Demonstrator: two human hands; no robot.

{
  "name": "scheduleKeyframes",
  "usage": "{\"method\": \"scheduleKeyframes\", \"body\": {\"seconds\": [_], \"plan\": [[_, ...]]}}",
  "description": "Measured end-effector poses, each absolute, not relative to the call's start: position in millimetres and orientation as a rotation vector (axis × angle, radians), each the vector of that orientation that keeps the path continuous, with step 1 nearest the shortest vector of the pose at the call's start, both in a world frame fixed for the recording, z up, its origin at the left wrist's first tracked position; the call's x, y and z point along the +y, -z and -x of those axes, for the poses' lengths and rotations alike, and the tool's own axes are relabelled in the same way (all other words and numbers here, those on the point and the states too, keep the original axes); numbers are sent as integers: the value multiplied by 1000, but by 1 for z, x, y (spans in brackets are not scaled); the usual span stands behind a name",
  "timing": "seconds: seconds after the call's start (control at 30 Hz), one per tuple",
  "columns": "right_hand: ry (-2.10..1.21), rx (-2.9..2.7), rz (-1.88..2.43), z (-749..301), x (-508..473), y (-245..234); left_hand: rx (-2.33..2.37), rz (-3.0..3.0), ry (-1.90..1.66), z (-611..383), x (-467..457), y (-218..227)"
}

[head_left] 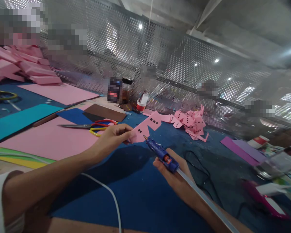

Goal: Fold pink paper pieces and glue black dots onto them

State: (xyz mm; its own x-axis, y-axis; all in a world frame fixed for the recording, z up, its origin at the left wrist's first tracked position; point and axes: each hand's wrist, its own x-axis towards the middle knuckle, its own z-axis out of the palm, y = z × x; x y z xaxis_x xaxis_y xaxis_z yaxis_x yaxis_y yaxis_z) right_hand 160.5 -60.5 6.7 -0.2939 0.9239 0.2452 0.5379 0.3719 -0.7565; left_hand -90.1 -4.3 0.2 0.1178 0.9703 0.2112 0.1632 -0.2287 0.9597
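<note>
Between thumb and fingers, my left hand (pixel 116 137) pinches a pink paper cutout (pixel 147 125) that bears small black squares and has a notch in its edge. My right hand (pixel 174 168) is wrapped round a blue hot glue gun (pixel 161 153), with a long glue stick (pixel 203 197) running out of its back. The gun's nozzle is at the lower edge of the cutout; whether it touches cannot be made out. Behind my left hand, scissors (pixel 92 126) with red and yellow handles lie on pink paper (pixel 55 137).
Pink cutouts (pixel 189 121) are heaped at the back right, and folded pink pieces (pixel 24 63) at far left. A red-and-white cup (pixel 142 105) holds thin sticks. A white cable (pixel 109 189) and a black cord (pixel 203 171) cross the blue table. Perforated metal panels (pixel 160 55) stand behind.
</note>
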Motion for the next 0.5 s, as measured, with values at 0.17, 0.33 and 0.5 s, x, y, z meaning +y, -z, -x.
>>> {"method": "scheduleKeyframes", "body": {"seconds": [0.17,0.33,0.5], "plan": [[-713,-1937,1256,-160,-60,-5,1123,-1551,-1212,91,-7,0],[-696,-1939,1259,-159,-59,-3,1135,-1545,-1204,91,-8,0],[-679,-1973,1260,-159,-58,-4,1131,-1540,-1194,89,-7,-1]]}}
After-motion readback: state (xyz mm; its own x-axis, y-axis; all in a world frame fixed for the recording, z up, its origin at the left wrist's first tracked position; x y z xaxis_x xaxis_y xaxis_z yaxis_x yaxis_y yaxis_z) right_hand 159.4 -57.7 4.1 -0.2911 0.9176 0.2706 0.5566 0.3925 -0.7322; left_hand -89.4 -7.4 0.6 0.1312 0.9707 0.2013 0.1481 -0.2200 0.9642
